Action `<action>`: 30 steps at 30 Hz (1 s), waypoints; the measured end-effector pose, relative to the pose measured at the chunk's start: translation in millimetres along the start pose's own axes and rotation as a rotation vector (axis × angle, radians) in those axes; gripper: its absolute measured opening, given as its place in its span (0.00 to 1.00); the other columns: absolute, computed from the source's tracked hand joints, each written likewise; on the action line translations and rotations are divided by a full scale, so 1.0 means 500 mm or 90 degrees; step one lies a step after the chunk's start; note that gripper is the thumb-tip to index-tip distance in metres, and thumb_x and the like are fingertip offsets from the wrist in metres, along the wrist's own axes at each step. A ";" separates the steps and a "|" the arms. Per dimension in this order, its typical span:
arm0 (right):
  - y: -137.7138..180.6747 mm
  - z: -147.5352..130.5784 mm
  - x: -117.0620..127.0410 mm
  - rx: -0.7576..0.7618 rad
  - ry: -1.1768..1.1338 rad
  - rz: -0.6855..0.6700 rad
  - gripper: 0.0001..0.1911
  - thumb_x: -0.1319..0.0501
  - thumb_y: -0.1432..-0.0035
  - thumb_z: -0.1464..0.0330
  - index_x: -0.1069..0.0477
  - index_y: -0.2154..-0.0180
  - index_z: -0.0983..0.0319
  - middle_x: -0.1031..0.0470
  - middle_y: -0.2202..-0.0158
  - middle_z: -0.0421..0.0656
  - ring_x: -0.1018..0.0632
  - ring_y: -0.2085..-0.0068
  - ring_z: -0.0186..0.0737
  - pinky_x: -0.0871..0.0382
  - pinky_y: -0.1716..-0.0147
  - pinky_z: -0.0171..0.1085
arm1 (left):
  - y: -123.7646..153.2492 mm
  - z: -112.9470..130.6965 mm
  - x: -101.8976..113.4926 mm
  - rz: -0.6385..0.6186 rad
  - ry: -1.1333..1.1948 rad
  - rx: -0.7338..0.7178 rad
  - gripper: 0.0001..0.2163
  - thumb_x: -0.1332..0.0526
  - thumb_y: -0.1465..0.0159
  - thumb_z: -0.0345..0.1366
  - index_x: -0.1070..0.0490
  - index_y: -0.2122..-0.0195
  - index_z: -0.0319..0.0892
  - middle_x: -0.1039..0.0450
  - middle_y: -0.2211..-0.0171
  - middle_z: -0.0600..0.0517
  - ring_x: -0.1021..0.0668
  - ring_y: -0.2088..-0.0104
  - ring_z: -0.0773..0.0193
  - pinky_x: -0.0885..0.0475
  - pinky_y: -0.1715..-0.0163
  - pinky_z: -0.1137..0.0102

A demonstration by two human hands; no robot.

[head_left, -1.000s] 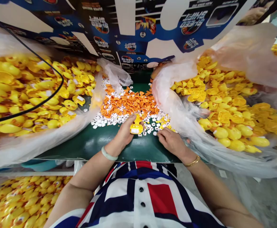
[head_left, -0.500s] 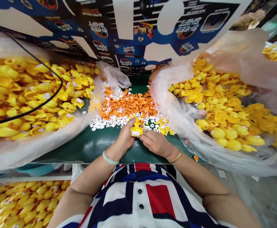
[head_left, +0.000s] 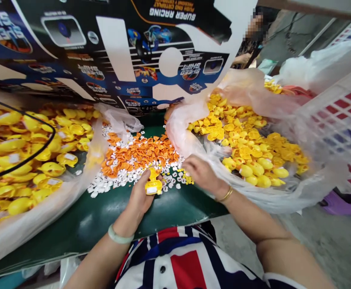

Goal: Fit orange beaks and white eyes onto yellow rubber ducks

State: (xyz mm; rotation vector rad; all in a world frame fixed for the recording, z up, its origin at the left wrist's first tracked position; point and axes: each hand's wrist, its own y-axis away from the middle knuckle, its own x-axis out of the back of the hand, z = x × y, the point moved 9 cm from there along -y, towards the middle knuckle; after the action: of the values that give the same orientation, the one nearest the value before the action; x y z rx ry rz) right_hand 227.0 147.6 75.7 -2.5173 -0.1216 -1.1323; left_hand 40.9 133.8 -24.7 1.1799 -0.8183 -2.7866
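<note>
In the head view, the left hand (head_left: 141, 196) sits just below the middle of the green table (head_left: 103, 216), thumb and fingers clamped on a yellow duck piece (head_left: 153, 182) held upright, a white patch showing at its lower end. At about 3 o'clock from it, the right hand (head_left: 201, 174) rests with its fingers curled against the clear plastic of the right bag of yellow ducks (head_left: 247, 148); whether it grips anything cannot be told. At 12 o'clock from the left hand lies a heap of orange pieces (head_left: 139, 152), ringed at 10 o'clock by small white pieces (head_left: 115, 178), with a few small yellow bits (head_left: 188, 179) at 2 o'clock. At 9 o'clock spreads the left bag of ducks (head_left: 27, 160), crossed by a black cable (head_left: 37, 154). Printed cardboard (head_left: 118, 60) stands at the far edge. The duck piece looks like a light, hollow, glossy shell, probably soft enough to dent and somewhat slippery; a pinch across its broad sides, as now, seems safer than squeezing its thin rim.
</note>
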 end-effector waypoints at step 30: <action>0.148 0.024 -0.111 -0.237 -0.405 -0.238 0.18 0.39 0.41 0.65 0.33 0.49 0.59 0.21 0.58 0.44 0.20 0.60 0.40 0.24 0.61 0.40 | 0.031 0.054 0.005 -0.034 0.010 -0.050 0.16 0.36 0.41 0.41 0.30 0.55 0.39 0.25 0.72 0.49 0.20 0.73 0.60 0.27 0.76 0.71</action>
State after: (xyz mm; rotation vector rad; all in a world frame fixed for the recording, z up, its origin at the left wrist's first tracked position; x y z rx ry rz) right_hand 215.1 87.7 5.0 -3.2040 -0.6189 -0.4426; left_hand 18.0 132.3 -3.1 1.2272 -0.6796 -2.8191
